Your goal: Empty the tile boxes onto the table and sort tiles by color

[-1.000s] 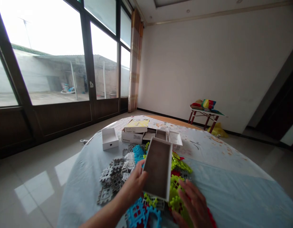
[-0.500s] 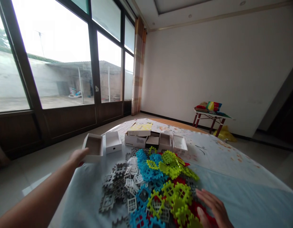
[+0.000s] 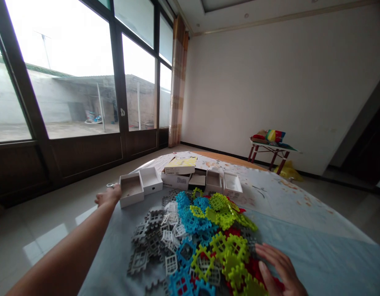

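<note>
White box (image 3: 132, 190), box row (image 3: 208, 181) beside, tile heap (image 3: 205, 234) near

I look into a bright room. Tall dark-framed windows (image 3: 69, 82) fill the left of the frame, showing a grey yard (image 3: 72, 129). A striped curtain (image 3: 177, 86) hangs at upper centre. A plain white wall (image 3: 270, 74) spans the right; before it, right of centre, stands a small red-legged table (image 3: 268, 149) heaped with colourful things. Glossy pale floor tiles (image 3: 38, 242) at lower left mirror the light.
</note>
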Demonstrator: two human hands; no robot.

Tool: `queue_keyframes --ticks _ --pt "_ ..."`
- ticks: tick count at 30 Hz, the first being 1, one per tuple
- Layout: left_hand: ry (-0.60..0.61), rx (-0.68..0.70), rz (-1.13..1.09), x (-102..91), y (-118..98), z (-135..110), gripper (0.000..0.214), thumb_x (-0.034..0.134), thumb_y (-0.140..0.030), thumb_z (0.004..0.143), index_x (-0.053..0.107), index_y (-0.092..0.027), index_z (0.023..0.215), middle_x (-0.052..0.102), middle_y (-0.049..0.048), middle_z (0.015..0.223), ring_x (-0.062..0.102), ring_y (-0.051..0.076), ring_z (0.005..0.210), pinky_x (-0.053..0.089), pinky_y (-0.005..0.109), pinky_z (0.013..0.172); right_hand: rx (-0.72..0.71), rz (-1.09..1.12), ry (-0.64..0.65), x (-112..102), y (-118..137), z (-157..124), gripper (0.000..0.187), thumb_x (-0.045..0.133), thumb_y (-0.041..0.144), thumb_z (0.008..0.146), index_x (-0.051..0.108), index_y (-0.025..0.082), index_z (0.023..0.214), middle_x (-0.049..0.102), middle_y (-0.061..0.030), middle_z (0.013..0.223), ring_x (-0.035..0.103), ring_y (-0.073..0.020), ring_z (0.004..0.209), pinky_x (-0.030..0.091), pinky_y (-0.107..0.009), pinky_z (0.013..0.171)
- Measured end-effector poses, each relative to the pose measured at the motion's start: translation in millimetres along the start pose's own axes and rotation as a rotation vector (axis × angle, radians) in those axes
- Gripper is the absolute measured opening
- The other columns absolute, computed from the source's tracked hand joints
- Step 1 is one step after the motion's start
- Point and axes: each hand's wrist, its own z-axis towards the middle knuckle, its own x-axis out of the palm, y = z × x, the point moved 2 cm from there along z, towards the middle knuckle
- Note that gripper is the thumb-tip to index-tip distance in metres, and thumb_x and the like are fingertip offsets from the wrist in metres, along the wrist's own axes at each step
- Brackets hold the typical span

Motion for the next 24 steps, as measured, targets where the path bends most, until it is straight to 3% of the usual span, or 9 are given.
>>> queue_keyframes --ticks 3,6,10,14,20,24 --pt "-0.056 0.004 -0.088 -3.3 -15 -16 0.037 0.052 -0.036 0.084 0.051 -0.015 0.114 0.053 0.0098 0.116 0.053 0.023 0.104 0.044 0.046 0.088 0.088 0.007 -0.010 6 -9 -7 0.023 0.049 0.032 0.085 0.060 0.022 0.102 0.066 -0.0047 0.099 0.060 -0.0196 0.096 0.053 -0.032 0.079" --pt "-0.031 0.217 -0.228 -3.0 -48 -53 0.035 0.034 -0.034 0.090 0.055 -0.013 0.110 0.056 0.0103 0.110 0.050 0.022 0.107 0.040 0.041 0.093 0.248 0.021 -0.014 14 -23 -18 0.024 0.048 0.036 0.086 0.062 0.022 0.100 0.065 -0.0051 0.100 0.060 -0.0190 0.095 0.052 -0.034 0.082" --pt "0.154 0.549 -0.400 -1.4 -99 -129 0.042 0.029 -0.040 0.089 0.064 -0.017 0.093 0.060 0.0058 0.094 0.057 0.017 0.087 0.044 0.028 0.080 0.468 0.073 -0.041 20 -39 -30 0.030 0.046 0.041 0.084 0.064 0.020 0.096 0.066 -0.0066 0.096 0.061 -0.0200 0.092 0.051 -0.037 0.085" --pt "0.328 0.768 -0.473 -4.2 -136 -195 0.042 0.031 -0.041 0.089 0.066 -0.020 0.081 0.058 0.0025 0.072 0.056 0.014 0.067 0.042 0.024 0.065 0.671 0.132 -0.047 21 -52 -36 0.037 0.046 0.046 0.081 0.065 0.017 0.095 0.067 -0.0094 0.097 0.062 -0.0223 0.091 0.050 -0.038 0.083" --pt "0.461 0.943 -0.483 -10.8 -162 -252 0.040 0.032 -0.037 0.090 0.062 -0.019 0.070 0.054 0.0021 0.065 0.052 0.012 0.061 0.037 0.023 0.059 0.742 0.139 -0.082 26 -61 -38 0.038 0.045 0.044 0.079 0.066 0.015 0.092 0.068 -0.0117 0.093 0.061 -0.0245 0.092 0.047 -0.040 0.086" --pt "0.481 1.006 -0.419 -12.2 -164 -262 0.041 0.035 -0.036 0.088 0.056 -0.019 0.058 0.052 0.0017 0.062 0.048 0.012 0.056 0.036 0.023 0.056 0.714 0.111 -0.109 28 -61 -38 0.036 0.046 0.041 0.078 0.066 0.014 0.089 0.068 -0.0125 0.090 0.061 -0.0256 0.091 0.044 -0.042 0.089"
